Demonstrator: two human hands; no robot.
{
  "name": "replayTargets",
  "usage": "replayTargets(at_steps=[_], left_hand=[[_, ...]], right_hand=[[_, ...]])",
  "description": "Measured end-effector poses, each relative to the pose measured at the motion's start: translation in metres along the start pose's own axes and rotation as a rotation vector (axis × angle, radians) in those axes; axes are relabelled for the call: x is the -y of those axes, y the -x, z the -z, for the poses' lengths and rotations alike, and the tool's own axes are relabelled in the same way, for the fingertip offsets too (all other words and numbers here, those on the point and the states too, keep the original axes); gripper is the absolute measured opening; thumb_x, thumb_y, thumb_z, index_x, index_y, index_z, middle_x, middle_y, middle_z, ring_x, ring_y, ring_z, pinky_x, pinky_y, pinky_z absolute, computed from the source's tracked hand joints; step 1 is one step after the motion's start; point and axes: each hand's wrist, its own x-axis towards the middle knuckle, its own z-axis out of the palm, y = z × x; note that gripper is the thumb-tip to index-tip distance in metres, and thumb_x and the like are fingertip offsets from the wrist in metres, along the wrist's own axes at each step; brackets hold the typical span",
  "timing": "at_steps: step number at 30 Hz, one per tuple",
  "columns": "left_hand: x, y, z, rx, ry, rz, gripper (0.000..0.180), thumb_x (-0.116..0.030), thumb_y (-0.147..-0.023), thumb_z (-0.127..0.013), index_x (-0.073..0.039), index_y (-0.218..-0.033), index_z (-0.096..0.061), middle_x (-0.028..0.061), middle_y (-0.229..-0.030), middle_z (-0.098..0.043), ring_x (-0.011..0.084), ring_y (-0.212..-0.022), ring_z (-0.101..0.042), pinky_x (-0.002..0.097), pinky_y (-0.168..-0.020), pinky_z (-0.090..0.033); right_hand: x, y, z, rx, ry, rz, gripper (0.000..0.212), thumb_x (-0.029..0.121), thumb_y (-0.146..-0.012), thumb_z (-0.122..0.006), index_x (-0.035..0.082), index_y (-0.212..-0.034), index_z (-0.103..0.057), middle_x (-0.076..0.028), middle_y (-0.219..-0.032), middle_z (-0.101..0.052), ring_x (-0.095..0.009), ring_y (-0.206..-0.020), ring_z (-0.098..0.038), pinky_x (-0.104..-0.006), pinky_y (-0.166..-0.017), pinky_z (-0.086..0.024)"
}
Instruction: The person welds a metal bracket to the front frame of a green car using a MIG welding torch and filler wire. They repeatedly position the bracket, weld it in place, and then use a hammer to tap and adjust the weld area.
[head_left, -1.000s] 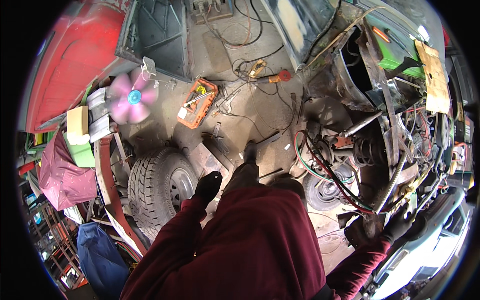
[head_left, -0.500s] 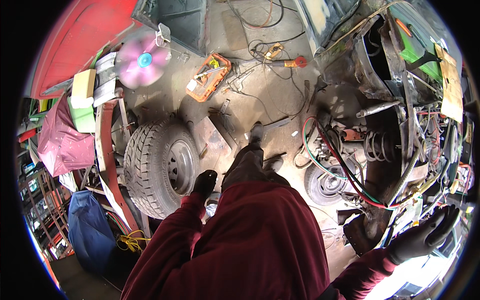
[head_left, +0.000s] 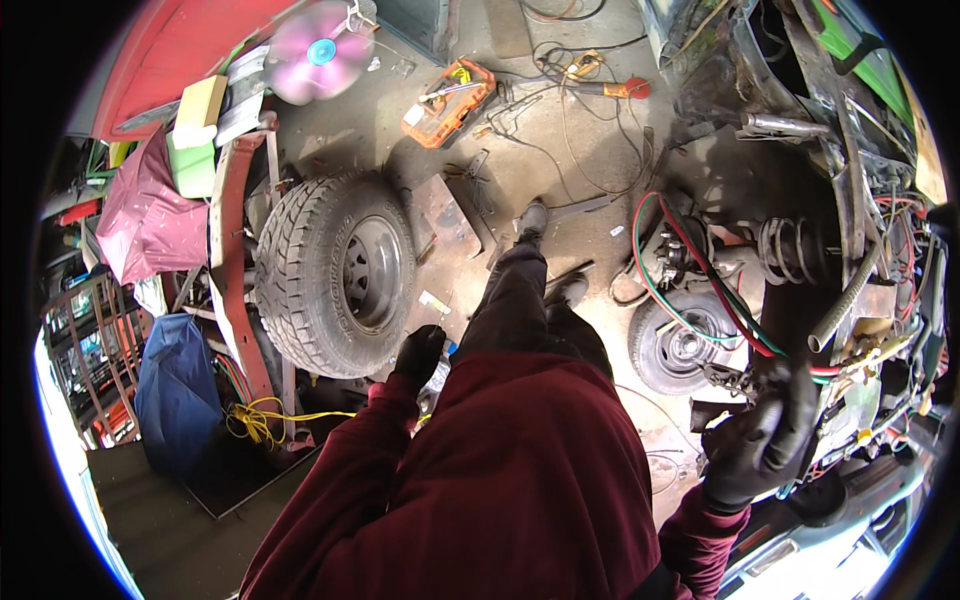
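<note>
My left hand [head_left: 420,353], in a black glove, hangs beside my hip with its fingers curled closed. Whatever may be inside that grip is hidden. Closest to it stands a big off-road tyre on a grey steel wheel [head_left: 370,272]. My right hand [head_left: 755,440], also gloved in black, is raised at my right with fingers stretched out and thumb apart, and nothing shows in it. Its fingertips overlap the lower end of the red and green hoses [head_left: 720,300] in view; whether they touch, I cannot tell. Past the hoses is a bare coil spring [head_left: 785,250] on the vehicle frame.
An orange toolbox [head_left: 449,103] and an angle grinder [head_left: 625,89] with its cord lie ahead on the floor. A pink fan [head_left: 321,52] spins at the far left. A spare wheel [head_left: 680,342] sits under the frame, and a yellow cord [head_left: 265,420] trails at left.
My right hand has swung inward from the far right toward the hoses. The view has shifted, so floor objects appear higher. My left hand stays low by my hip.
</note>
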Motion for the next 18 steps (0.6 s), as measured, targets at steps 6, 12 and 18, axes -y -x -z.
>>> replayTargets(at_steps=[6, 12, 18], left_hand=[[0.022, 0.036, -0.036, -0.06, 0.199, 0.194, 0.045, -0.039, -0.109, -0.056, -0.002, -0.127, -0.073, 0.0278, -0.121, -0.076, 0.0468, -0.118, -0.072, 0.0516, -0.1, -0.056], [0.041, 0.029, -0.037, -0.231, 0.182, 0.263, 0.046, -0.04, -0.105, -0.058, 0.0, -0.123, -0.073, 0.029, -0.117, -0.077, 0.0486, -0.114, -0.072, 0.0551, -0.097, -0.056], [0.094, -0.035, -0.03, -0.243, 0.162, 0.387, 0.045, -0.039, -0.1, -0.062, -0.003, -0.125, -0.073, 0.0279, -0.106, -0.079, 0.0492, -0.104, -0.075, 0.0556, -0.094, -0.058]], right_hand=[[-0.014, 0.015, -0.019, 0.358, 0.042, 0.036, 0.034, 0.003, -0.101, -0.067, -0.002, -0.135, -0.069, -0.02, -0.119, -0.075, -0.033, -0.102, -0.074, -0.0429, -0.088, -0.059], [-0.047, 0.045, -0.051, 0.593, 0.042, -0.196, 0.036, 0.009, -0.103, -0.072, 0.001, -0.139, -0.069, -0.016, -0.115, -0.073, -0.03, -0.098, -0.071, -0.0413, -0.085, -0.059], [-0.08, 0.123, -0.102, 0.852, 0.098, -0.48, 0.046, 0.022, -0.104, -0.076, 0.005, -0.145, -0.066, -0.012, -0.111, -0.072, -0.021, -0.085, -0.07, -0.0368, -0.073, -0.058]])
